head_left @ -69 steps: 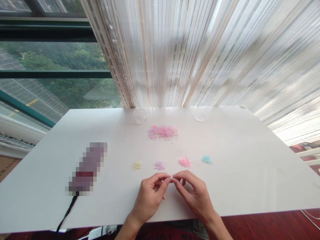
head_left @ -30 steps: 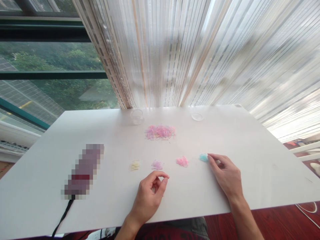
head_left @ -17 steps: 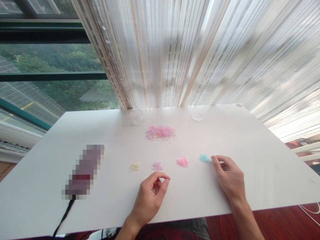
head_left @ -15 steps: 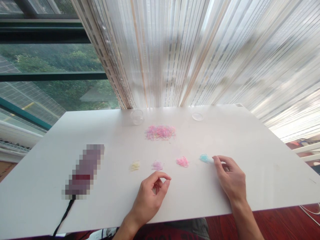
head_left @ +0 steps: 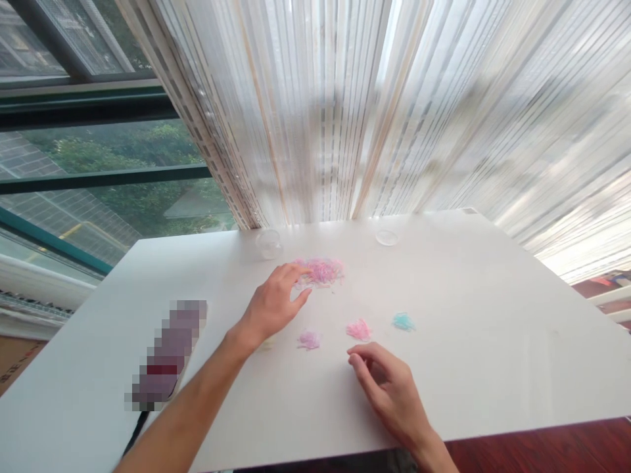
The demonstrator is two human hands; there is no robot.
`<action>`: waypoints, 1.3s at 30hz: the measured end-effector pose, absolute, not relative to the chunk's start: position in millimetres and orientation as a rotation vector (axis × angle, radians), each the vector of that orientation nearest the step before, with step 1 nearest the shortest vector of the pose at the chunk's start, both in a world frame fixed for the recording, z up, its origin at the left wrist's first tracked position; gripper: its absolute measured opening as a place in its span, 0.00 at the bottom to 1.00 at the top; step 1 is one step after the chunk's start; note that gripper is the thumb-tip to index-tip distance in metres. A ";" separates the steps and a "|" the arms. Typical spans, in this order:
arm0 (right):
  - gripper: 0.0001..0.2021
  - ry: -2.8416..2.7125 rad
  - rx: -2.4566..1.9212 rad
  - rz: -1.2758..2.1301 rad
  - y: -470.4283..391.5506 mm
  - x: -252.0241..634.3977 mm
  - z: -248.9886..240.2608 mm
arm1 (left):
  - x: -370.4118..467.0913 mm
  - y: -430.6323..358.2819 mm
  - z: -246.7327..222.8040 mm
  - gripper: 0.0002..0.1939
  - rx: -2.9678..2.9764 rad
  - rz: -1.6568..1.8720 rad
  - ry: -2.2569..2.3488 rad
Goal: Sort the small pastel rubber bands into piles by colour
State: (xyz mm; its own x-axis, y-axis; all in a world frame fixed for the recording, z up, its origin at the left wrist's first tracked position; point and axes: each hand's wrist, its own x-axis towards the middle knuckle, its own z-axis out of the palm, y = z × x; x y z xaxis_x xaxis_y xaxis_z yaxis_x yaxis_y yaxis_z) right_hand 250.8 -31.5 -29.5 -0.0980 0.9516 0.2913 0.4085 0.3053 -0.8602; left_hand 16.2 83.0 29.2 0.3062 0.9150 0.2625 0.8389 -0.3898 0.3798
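Note:
My left hand (head_left: 276, 299) reaches to the left edge of a mixed, mostly pink and lilac heap of short thin pieces (head_left: 323, 270). Its thumb and index finger are apart, with nothing visible between them. My right hand (head_left: 389, 391) rests near the front of the table, just below a small pink pile (head_left: 359, 329); its thumb and index tips are together, and I see nothing in them. A lilac pile (head_left: 309, 339) lies left of the pink one, a light blue pile (head_left: 403, 321) to its right. My left wrist partly covers a pale yellow pile (head_left: 267, 345).
A clear round container (head_left: 269, 244) stands at the back of the white table (head_left: 493, 341), with a clear round lid (head_left: 386, 237) to its right. On the left lies a pixelated purple object (head_left: 165, 355) with a black cord. String curtains (head_left: 315, 118) hang behind the table.
My left hand has moved forward to the mixed heap, and its fingers have parted. My right hand has drawn back leftward from the light blue pile to below the pink one. The view has shifted slightly.

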 end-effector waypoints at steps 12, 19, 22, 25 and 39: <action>0.09 -1.703 -1.210 0.802 -29.8 252.2 -35.4 | 43.6 141.8 11.4 0.17 2.505 0.227 1.665; 0.08 -1.702 -1.193 0.792 -29.0 252.1 -37.7 | 37.8 141.8 20.8 0.11 2.452 0.291 1.695; 0.08 -1.704 -1.191 0.787 -28.3 252.1 -38.3 | 33.5 142.2 24.9 0.11 2.402 0.368 1.716; 0.08 -1.704 -1.193 0.783 -28.4 252.2 -37.8 | 28.4 142.8 26.9 0.11 2.341 0.460 1.734; 0.08 -1.696 -1.218 0.806 -29.0 251.9 -37.1 | 14.7 149.8 15.2 0.11 2.084 0.721 1.609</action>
State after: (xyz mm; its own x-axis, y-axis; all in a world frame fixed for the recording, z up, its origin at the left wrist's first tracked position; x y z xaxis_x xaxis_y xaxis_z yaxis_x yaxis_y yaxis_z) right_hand 251.9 -29.0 -37.1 -0.1397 0.9505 0.2775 0.3851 0.3104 -0.8691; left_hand 14.7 149.8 15.2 0.2009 0.9680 0.1503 0.7567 -0.2508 0.6038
